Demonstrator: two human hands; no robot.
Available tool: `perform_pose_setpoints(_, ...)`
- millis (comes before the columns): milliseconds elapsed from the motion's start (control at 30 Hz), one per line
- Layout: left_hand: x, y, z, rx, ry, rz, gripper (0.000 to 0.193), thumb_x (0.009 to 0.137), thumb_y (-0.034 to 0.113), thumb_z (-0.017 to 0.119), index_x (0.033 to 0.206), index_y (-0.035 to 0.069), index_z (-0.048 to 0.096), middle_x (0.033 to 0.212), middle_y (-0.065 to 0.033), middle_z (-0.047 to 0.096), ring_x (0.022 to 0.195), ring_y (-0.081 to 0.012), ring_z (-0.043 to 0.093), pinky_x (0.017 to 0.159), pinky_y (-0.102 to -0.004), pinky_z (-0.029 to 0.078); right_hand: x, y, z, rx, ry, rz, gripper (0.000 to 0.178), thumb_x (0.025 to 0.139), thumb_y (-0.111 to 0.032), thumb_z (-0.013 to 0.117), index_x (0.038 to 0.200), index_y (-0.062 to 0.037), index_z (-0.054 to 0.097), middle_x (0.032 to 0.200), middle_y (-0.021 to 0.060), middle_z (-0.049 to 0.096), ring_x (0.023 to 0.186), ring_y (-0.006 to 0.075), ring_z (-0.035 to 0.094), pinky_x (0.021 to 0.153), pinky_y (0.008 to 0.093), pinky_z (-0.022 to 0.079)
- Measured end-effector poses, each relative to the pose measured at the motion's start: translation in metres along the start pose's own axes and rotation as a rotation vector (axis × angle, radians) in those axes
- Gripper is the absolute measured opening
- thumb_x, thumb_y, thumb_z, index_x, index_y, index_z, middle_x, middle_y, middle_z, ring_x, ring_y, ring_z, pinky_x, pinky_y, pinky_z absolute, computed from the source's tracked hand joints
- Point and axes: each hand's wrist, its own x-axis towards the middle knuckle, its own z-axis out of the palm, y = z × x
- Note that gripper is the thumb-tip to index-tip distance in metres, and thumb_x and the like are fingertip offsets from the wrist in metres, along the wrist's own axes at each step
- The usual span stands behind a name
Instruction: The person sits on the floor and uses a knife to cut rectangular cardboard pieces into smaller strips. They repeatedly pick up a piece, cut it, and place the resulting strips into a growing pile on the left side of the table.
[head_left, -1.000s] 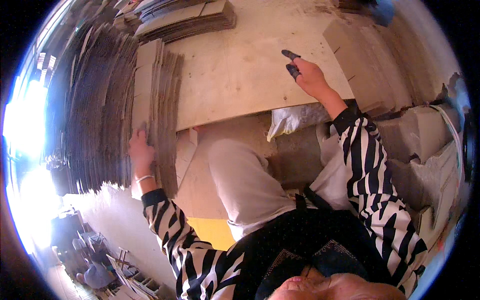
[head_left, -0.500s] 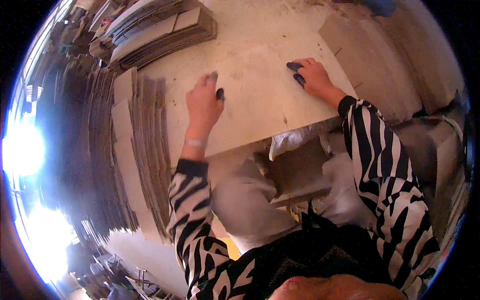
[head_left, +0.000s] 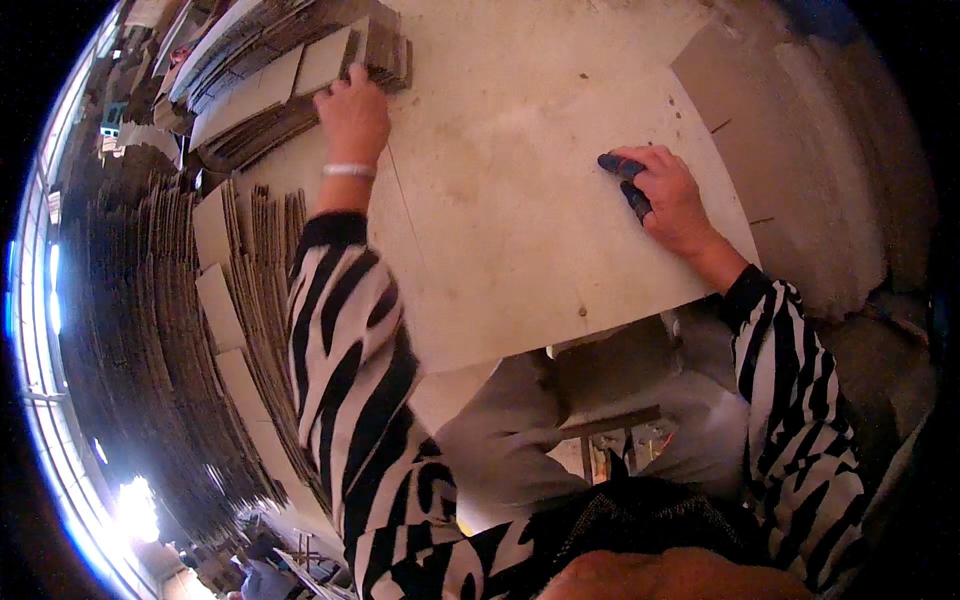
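The left hand lies flat on the cardboard stack at eleven o'clock; the right hand, curled, pins the cardboard sheet on the bench at two o'clock. Best to hold that sheet firmly and slide only the top piece free.

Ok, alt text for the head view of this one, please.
A person in zebra-striped sleeves leans over a pale flat board, right hand pressing a dark blue tool onto it, left hand reaching to a stack of cardboard sheets. More cardboard stands on edge at left.
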Motion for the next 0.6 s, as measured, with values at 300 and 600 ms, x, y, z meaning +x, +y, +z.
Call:
perform_pose_setpoints(300, -0.069, -0.062, 0.044, -1.906, 0.130, -1.115, 0.036, 0.093, 0.015, 0.046, 0.128, 0.007, 0.046, 0.111, -0.0126, 0.055, 0.102, -0.0357, 0.060, 0.081, -0.0449, 0.054, 0.003, 0.007, 0.000, -0.040, -0.009, -0.026, 0.018, 0.061, 0.005, 0.056, 0.077, 0.0002, 0.063, 0.125, 0.0067, 0.059, 0.112, 0.0302, 0.051, 0.092, 0.0416, 0.042)
perform_pose_setpoints(600, 0.028, -0.086, 0.104, -2.213, 0.124, -0.867, 0.024, 0.090, 0.014, 0.051, 0.110, 0.002, 0.056, 0.109, -0.0141, 0.057, 0.103, -0.0332, 0.056, 0.076, -0.0467, 0.053, 0.004, 0.009, 0.002, -0.023, 0.002, -0.015, 0.017, 0.062, 0.002, 0.058, 0.078, -0.0001, 0.064, 0.124, 0.0072, 0.060, 0.110, 0.0309, 0.053, 0.092, 0.0416, 0.043)
